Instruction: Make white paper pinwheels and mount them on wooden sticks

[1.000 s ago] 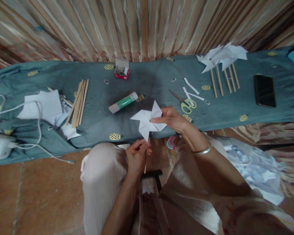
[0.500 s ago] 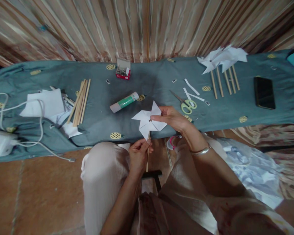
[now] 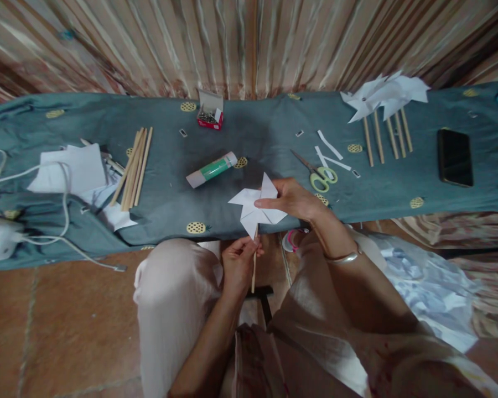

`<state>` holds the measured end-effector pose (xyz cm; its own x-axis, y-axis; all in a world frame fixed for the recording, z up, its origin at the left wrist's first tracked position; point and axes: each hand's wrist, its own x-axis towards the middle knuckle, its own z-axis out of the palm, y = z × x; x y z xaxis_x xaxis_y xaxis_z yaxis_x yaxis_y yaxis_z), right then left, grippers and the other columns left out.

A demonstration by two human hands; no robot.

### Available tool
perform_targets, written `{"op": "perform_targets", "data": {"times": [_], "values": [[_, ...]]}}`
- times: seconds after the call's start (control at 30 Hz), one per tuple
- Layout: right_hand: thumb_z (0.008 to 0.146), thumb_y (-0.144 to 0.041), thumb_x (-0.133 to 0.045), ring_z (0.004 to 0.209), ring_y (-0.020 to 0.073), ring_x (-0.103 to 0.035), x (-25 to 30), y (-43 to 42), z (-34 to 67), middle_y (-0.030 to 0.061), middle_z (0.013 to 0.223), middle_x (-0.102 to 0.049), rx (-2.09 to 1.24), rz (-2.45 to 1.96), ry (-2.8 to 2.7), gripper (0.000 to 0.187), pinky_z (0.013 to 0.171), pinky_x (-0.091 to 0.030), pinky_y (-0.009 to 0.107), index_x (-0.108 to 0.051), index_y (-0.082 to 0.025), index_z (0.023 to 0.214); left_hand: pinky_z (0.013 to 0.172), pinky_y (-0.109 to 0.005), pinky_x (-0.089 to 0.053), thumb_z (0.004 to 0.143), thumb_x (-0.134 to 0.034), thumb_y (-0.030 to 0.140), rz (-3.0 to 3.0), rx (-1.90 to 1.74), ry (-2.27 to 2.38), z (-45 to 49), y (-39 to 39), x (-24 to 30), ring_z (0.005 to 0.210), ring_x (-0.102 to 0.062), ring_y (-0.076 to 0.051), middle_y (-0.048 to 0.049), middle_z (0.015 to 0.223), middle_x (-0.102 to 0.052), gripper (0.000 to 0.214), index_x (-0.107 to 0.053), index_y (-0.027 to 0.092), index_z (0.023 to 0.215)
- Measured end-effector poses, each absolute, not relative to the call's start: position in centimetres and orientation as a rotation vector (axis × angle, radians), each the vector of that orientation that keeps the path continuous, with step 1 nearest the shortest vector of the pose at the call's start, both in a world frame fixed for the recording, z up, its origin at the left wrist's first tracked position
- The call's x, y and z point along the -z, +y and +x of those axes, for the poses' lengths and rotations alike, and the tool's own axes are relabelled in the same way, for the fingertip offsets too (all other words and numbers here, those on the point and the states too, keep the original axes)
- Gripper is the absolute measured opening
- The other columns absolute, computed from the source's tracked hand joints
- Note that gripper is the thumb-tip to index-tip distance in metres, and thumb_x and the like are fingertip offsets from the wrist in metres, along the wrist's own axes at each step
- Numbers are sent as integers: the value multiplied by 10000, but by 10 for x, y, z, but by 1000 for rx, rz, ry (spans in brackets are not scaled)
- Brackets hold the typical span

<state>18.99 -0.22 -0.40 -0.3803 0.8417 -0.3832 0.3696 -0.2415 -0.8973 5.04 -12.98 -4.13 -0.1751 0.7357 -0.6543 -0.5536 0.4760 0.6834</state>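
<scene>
A white paper pinwheel [image 3: 251, 213] on a thin wooden stick [image 3: 254, 273] is held between both hands over the table's front edge. My left hand [image 3: 239, 260] grips the stick just below the paper blades. My right hand [image 3: 288, 200] pinches the pinwheel at its centre from the right, its thumb lying across the front and covering the pin there. The fingers behind the paper are mostly hidden. Beyond the pinwheel lies a green and white glue stick [image 3: 212, 170], and to the right rest scissors [image 3: 320, 176] with pale green handles.
Several finished pinwheels [image 3: 385, 99] lie at the back right beside a black phone [image 3: 455, 157]. An open red box of pins [image 3: 210, 113] stands at the back. Wooden sticks [image 3: 135, 171], paper sheets [image 3: 74, 171] and a white cable [image 3: 68, 213] occupy the left. Paper strips [image 3: 330, 145] lie near the scissors.
My right thumb has slid over the pinwheel's centre, covering the pin that showed before. Both hands still hold the pinwheel. The view has shifted slightly.
</scene>
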Motion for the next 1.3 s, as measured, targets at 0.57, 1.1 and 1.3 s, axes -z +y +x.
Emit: {"op": "perform_targets", "data": {"times": [0.57,1.1,1.3], "values": [[713,-331,-768,636,146,-579,-1,-3,194,-2,678,-677,-1262,-1681,-2004,200,557,-374,243,-752,-165,824,609,-203,-445,544,-870,333,171,-1089,1263,57,-136,51,517,-590,-76,7,583,-674,257,-724,143,636],[675,-340,-766,615,140,-557,0,-3,188,-22,642,-636,-1215,-1768,-1983,234,562,-383,249,-750,-157,821,552,-205,-421,488,-879,371,156,-1046,1217,58,-131,48,464,-560,-71,1,549,-662,298,-684,155,550],[671,-334,-756,679,157,-604,-2,2,185,-2,714,-686,-1248,-1808,-2034,244,601,-416,251,-747,-151,832,558,-204,-424,492,-882,370,158,-1039,1189,59,-131,48,486,-561,-69,1,573,-664,309,-662,158,536]]}}
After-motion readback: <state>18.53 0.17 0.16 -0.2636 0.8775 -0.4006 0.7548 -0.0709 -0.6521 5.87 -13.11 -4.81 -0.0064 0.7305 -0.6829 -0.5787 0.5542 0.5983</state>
